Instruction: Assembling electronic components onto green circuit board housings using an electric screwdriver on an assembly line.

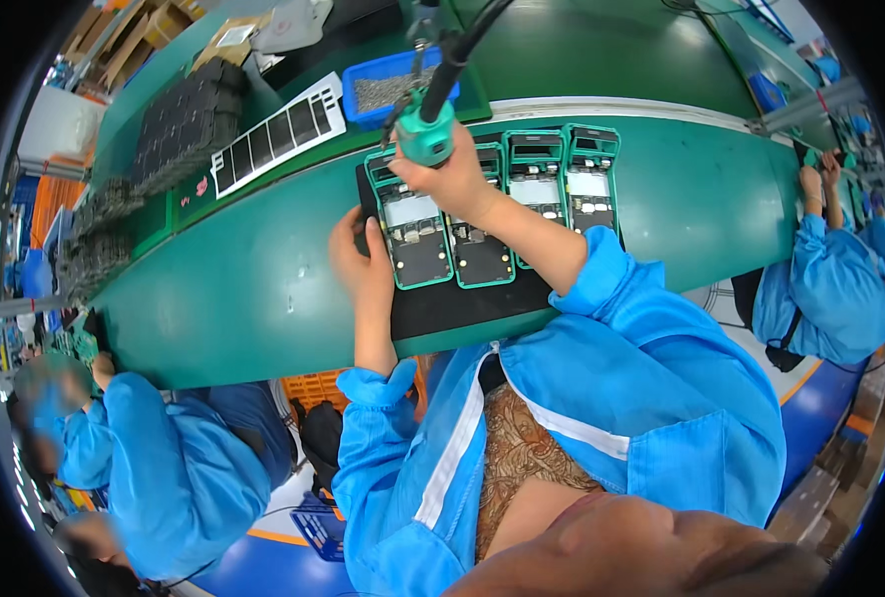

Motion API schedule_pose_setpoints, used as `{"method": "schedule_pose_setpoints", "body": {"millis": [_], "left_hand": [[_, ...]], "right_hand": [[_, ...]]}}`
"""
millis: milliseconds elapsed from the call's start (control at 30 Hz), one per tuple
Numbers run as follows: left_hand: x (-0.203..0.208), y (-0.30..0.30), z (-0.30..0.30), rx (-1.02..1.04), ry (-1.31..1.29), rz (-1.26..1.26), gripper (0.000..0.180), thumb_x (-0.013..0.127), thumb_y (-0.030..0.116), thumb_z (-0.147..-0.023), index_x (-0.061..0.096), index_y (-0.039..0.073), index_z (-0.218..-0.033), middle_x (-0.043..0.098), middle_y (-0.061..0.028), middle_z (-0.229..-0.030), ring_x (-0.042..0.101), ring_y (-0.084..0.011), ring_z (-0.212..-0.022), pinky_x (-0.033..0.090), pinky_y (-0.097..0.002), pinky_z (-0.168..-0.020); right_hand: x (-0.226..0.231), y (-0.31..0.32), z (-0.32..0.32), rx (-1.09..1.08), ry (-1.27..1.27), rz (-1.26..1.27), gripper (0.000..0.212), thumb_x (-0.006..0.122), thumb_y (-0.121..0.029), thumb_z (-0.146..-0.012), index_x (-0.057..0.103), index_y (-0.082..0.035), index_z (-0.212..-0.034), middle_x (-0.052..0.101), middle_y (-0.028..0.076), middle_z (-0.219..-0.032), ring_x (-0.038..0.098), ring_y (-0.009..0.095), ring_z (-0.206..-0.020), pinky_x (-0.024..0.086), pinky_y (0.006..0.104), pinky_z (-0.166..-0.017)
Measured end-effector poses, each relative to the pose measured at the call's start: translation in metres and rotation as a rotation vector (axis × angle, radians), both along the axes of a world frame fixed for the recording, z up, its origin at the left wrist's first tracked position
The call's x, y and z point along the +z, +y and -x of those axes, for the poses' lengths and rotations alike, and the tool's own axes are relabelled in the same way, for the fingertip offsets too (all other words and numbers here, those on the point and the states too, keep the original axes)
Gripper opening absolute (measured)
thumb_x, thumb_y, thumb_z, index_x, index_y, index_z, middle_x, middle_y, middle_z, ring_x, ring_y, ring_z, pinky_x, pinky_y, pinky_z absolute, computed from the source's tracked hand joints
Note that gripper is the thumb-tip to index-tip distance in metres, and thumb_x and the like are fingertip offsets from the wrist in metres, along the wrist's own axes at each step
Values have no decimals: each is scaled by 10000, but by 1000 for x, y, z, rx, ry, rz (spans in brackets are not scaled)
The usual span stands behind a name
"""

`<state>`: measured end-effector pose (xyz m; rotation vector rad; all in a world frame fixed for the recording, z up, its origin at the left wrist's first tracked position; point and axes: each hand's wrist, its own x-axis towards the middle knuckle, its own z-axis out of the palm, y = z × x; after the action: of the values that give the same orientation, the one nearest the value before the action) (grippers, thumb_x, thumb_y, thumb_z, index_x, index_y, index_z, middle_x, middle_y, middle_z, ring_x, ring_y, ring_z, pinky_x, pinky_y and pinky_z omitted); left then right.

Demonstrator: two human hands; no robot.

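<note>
The leftmost green-framed unit [420, 254] lies on a black mat [472, 308] by the near edge of the desk [701, 189], its long axis running from near edge to far, the far end leaning toward the desk's left end. The left hand [365, 265] is the nearer to its left side, thumb and fingers parted along the frame; whether they press on it I cannot tell. Over its far right corner, the right hand [457, 184] is wrapped around a green driver [427, 134], which seems roughly upright, its tip hidden and a black cable [452, 70] rising from its top. Three similar units [537, 194] lie rightward; a blue bin [391, 95] of small metal parts sits beyond, toward the desk's far edge.
</note>
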<state>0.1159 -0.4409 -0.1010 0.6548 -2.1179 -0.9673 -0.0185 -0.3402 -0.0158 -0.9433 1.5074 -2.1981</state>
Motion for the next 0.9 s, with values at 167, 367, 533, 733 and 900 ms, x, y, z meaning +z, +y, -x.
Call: {"method": "schedule_pose_setpoints", "body": {"millis": [167, 367, 533, 733, 900], "left_hand": [[8, 0, 0, -5, -14, -104, 275, 563, 136, -883, 567, -34, -1099, 619, -127, -952, 579, -205, -852, 449, -332, -795], [10, 5, -3, -30, -18, -201, 307, 562, 151, -901, 548, -26, -1151, 607, -116, -958, 564, -173, -810, 460, -321, -734], [43, 2, -18, -47, -466, 50, 486, 564, 371, -894, 555, -15, -1189, 563, -93, -635, 552, -207, -573, 434, -348, -562], [50, 0, -15, -202, -590, -82, 525, 641, 363, -845, 565, -13, -1204, 546, -58, -645, 568, -123, -549, 430, -284, -484], [45, 19, 9, -446, -551, -479, 615, 622, 303, -880, 407, -63, -1326, 573, -80, -790, 591, -138, -570, 481, -254, -487]], "right_hand": [[8, 1, 1, -19, 77, -9, 500, 751, -192, -728, 518, -37, -1143, 588, 19, -852, 522, 92, -756, 454, 255, -679], [48, 36, 10, 19, -120, 232, 364, 691, -134, -796, 504, -55, -1098, 552, -8, -787, 504, 61, -563, 430, 213, -504], [87, 114, 26, -62, 85, 246, 429, 618, -335, -835, 470, -20, -1086, 488, 23, -641, 451, 82, -494, 379, 221, -445], [71, 184, 40, -194, 37, 281, 482, 635, -380, -821, 453, -19, -1083, 459, 24, -635, 434, 87, -491, 367, 219, -439], [63, 175, 25, -246, -57, 333, 478, 636, -357, -809, 438, -16, -1078, 471, 34, -614, 443, 87, -475, 381, 214, -440]]}}
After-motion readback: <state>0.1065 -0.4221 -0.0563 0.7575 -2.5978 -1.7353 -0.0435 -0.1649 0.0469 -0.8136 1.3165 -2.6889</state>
